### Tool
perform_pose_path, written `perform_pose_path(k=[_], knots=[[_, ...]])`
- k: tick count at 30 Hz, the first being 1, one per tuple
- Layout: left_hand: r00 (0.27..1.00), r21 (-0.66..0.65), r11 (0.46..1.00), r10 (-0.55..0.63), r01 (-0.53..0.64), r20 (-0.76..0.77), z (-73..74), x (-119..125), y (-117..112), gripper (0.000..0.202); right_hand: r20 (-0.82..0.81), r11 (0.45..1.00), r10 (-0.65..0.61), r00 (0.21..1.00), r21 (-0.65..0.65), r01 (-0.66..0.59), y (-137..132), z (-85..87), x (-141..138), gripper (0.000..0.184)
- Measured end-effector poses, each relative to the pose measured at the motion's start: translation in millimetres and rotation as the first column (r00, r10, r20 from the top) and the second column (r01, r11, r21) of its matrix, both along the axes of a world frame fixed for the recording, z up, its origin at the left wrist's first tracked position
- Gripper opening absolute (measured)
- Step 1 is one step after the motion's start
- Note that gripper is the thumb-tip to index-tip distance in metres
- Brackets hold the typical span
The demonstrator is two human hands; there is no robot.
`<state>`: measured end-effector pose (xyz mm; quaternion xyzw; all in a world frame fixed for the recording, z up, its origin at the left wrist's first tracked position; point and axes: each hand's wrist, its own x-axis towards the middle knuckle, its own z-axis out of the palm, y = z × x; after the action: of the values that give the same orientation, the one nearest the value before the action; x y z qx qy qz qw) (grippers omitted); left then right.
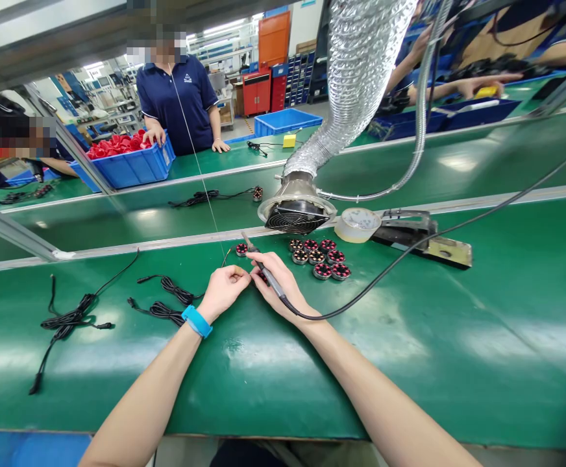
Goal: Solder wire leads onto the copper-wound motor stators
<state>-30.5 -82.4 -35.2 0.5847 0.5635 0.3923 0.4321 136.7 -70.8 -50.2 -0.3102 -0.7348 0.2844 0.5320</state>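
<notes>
My right hand (279,283) is closed around a soldering iron (262,266); its tip points up and left toward a small round red-and-black motor stator (241,249). The iron's black cord (409,250) runs off to the right. My left hand (224,290), with a blue wristband (196,321), is pinched closed next to the right hand, and a thin solder wire (200,172) comes down to it from above. Another small part sits between my hands, mostly hidden. Several more stators (319,254) lie in a cluster just right of my hands.
A fume extractor fan (296,214) on a silver duct hangs behind my hands. A tape roll (357,224) and dispenser (424,239) lie to its right. Black cable bundles (71,319) lie on the green bench at left. A person stands behind a blue bin (132,167) of red parts.
</notes>
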Motion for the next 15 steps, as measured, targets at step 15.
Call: perform_pose_path(k=[15], knots=[[0.998,-0.164,0.986,0.029,-0.020,0.057,12.4,3,-3,0.035,0.097,0.999,-0.012,0.995,0.041,0.008,-4,-2.7,2,0.044]])
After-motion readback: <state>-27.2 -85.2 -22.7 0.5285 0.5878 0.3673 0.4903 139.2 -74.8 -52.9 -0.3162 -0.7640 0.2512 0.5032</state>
